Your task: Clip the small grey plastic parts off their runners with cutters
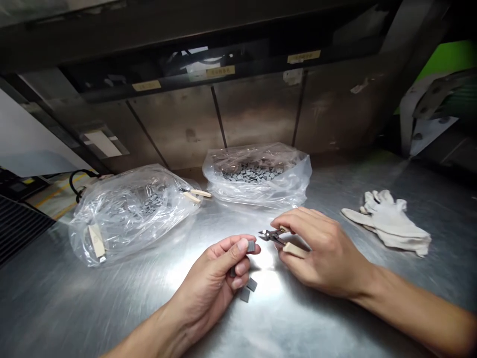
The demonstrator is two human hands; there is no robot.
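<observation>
Grey block (251,245) sits pinched in my left hand (206,283); my right hand (320,253) clenches beige-handled side cutters (276,237).

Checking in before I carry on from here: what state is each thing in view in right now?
Left hand: pinching a grey block
Right hand: holding beige-handled flush cutters
Grey block: held just apart from the cutters' tips
Second flush cutters: lying by the left bag, handles spread
Left plastic bag: lying down, grey blocks inside
Rear plastic bag: heaped with grey blocks
Two loose grey blocks: lying on the steel table
White fabric gloves: lying crumpled, unworn
</observation>
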